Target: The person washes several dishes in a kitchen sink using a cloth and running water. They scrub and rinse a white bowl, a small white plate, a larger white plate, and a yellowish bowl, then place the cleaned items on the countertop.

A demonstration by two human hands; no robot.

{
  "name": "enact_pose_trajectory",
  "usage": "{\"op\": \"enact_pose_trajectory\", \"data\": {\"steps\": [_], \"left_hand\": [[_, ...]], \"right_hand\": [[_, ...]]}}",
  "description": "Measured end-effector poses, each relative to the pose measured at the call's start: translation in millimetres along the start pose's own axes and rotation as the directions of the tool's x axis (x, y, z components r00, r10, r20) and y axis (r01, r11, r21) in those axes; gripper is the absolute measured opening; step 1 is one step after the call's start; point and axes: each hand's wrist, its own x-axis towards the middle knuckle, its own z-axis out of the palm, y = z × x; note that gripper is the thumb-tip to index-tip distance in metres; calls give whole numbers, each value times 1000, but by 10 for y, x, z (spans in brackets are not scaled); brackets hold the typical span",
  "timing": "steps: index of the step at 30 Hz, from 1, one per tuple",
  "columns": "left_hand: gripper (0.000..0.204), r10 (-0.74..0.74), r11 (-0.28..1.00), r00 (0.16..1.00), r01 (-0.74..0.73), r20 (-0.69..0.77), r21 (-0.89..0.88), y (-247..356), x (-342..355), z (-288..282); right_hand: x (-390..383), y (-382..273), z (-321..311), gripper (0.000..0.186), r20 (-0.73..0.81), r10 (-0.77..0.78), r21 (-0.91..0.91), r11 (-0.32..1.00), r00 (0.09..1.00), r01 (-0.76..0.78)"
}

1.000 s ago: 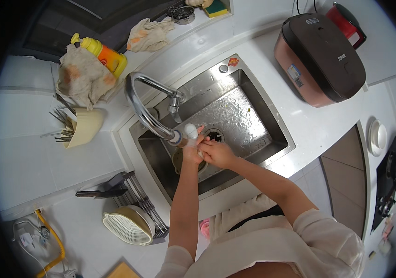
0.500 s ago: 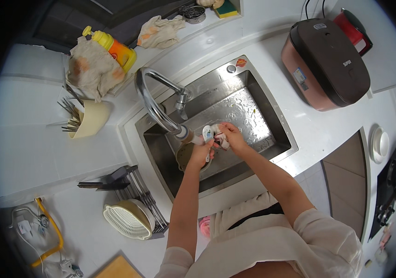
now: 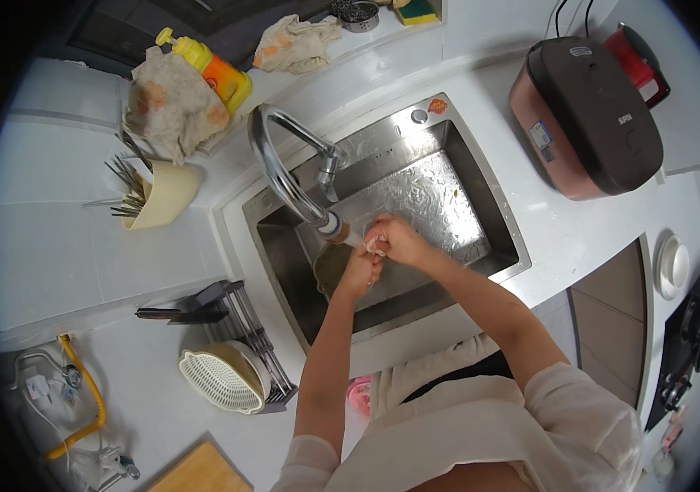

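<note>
Over the steel sink (image 3: 493,184), my two hands meet under the mouth of the chrome faucet (image 3: 272,168), where water runs out. My left hand (image 3: 360,272) is closed round the handle of a white spoon, now almost wholly hidden by the fingers. My right hand (image 3: 401,242) is closed on a crumpled pale cloth (image 3: 376,245), pressed against the spoon's upper end; only a small bit of the cloth shows. Beneath my left hand, partly covered, a beige bowl (image 3: 329,264) sits in the sink.
Right of the sink stands a pink and brown rice cooker (image 3: 588,119). A knife rack (image 3: 256,344) and a cream colander (image 3: 223,381) are at the left. Behind are a yellow soap bottle (image 3: 223,78), rags (image 3: 174,102) and a cutlery holder (image 3: 170,193).
My right hand has moved left, closing the cloth over the spoon's head, which showed plainly before. My left hand has hardly moved. The view has shifted slightly.
</note>
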Motion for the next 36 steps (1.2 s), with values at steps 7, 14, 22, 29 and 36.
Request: {"op": "enact_pose_trajectory", "data": {"steps": [7, 14, 22, 29, 36], "left_hand": [[10, 23, 996, 993, -33, -117, -86, -46, 20, 19], [10, -11, 986, 967, -31, -254, -161, -2, -37, 139], [9, 57, 996, 980, -68, -191, -54, -103, 25, 137], [10, 86, 995, 966, -96, -242, -30, -43, 64, 132], [11, 121, 982, 986, -102, -115, 159, 1, 99, -3]], "right_hand": [[35, -59, 181, 20, -229, -60, -349, 937, 972, -25], [105, 223, 85, 21, -502, 225, -157, 926, 835, -343], [79, -17, 135, 15, -398, 72, -143, 980, 914, -140], [25, -44, 168, 19, -469, 51, -45, 996, 882, -82], [-57, -13, 186, 22, -66, 200, 63, 979, 978, -196]]}}
